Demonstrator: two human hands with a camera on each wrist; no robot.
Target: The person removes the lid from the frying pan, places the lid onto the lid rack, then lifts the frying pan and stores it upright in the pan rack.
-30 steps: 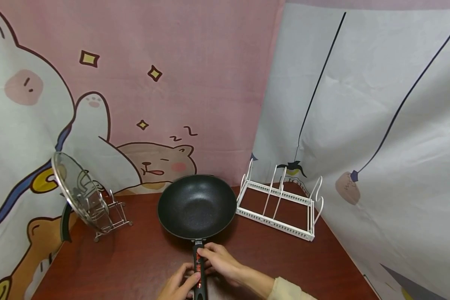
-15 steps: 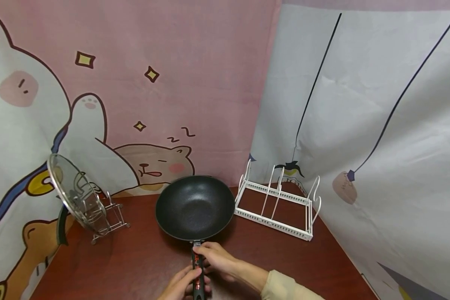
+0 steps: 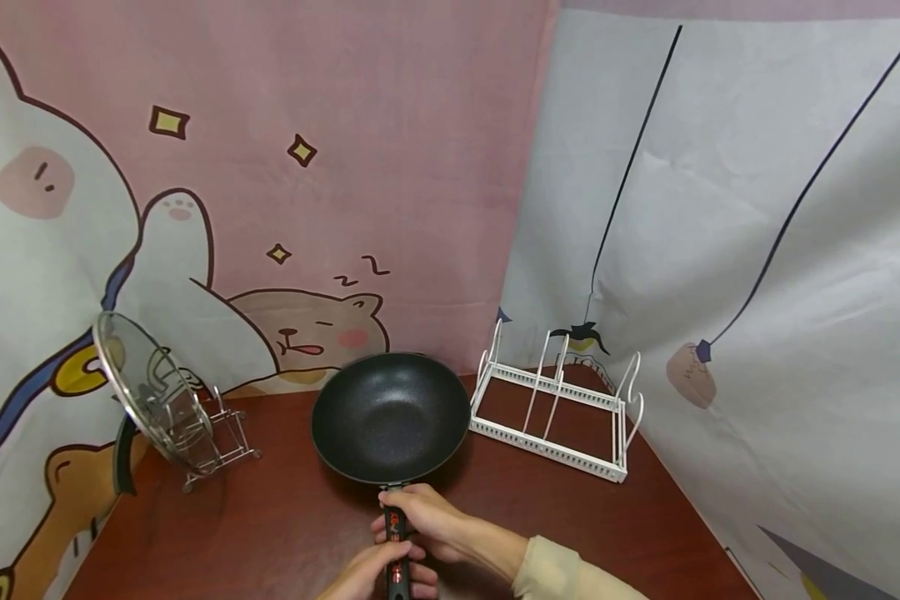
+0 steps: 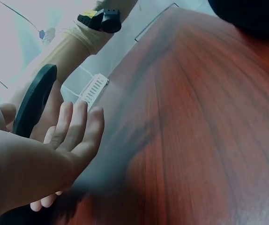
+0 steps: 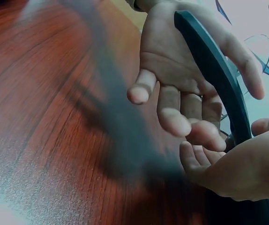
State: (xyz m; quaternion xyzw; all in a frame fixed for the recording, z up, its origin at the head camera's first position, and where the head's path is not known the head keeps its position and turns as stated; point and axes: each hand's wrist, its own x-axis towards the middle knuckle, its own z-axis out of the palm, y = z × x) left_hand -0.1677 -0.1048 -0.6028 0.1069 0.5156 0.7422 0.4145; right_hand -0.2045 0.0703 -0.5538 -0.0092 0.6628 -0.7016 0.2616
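A black wok (image 3: 392,421) with a long black handle (image 3: 396,525) stands in front of me in the head view, its handle pointing toward me. My right hand (image 3: 431,521) grips the handle close to the pan, thumb on top and fingertips showing on the left side. Nearer to me, my left hand (image 3: 367,573) holds the same handle with its thumb over it and its fingers passing underneath to the right. In the right wrist view, the handle (image 5: 214,70) runs along the left palm (image 5: 172,58). Whether the wok's base touches the table cannot be seen.
A white rack (image 3: 547,450) with upright dividers stands right of the wok. On the left, a glass lid (image 3: 146,383) leans in a wire stand (image 3: 236,433). The reddish-brown table (image 3: 285,517) meets printed cloth (image 3: 420,183) behind.
My left fingers have reached farther under the handle and now show on its right side. My right fingertips have come into sight on its left. The wok stays nearly in place.
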